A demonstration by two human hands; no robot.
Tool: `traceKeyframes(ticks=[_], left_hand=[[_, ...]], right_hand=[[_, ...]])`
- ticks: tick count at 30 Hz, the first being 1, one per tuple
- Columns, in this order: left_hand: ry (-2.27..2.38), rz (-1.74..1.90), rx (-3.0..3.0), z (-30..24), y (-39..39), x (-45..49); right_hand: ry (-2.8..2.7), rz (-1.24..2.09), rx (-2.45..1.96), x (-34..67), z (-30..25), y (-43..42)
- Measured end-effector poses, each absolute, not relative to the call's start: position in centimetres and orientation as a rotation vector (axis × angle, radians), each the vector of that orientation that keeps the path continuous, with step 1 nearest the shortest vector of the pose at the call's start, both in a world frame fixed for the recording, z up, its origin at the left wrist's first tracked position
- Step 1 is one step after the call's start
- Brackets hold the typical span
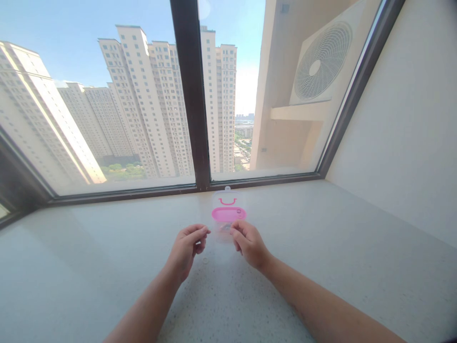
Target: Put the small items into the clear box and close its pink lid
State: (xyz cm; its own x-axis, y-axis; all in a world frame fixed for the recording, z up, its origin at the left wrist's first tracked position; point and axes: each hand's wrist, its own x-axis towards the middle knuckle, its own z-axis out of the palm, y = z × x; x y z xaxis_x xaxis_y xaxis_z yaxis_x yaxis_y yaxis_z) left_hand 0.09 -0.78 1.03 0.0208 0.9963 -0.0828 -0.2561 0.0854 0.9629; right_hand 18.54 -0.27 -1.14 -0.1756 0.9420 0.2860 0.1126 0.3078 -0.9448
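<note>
A small clear plastic box with a pink rim [228,214] stands open on the pale stone sill [107,247], its clear lid tipped up toward the window. My right hand [249,242] is at the box's front right corner, fingers curled and pinched against it. My left hand [188,247] hovers just left of the box, fingers bent and thumb meeting fingertips in a pinch; whatever it holds is too small to make out. A tiny clear bead-like speck [204,260] lies on the sill between my hands.
A large window with a dark centre mullion [189,95] backs the sill. Outside are tall apartment towers and an air-conditioner unit [323,62]. A white wall [403,128] bounds the sill on the right.
</note>
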Motion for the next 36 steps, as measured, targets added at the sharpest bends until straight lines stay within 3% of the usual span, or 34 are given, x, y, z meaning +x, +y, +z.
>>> traceKeyframes(ticks=[36], left_hand=[[1.002,1.195,1.01,1.03,-0.97,0.22]], right_hand=[[-1.598,0.95,-0.993,18.63,-0.43,-0.75]])
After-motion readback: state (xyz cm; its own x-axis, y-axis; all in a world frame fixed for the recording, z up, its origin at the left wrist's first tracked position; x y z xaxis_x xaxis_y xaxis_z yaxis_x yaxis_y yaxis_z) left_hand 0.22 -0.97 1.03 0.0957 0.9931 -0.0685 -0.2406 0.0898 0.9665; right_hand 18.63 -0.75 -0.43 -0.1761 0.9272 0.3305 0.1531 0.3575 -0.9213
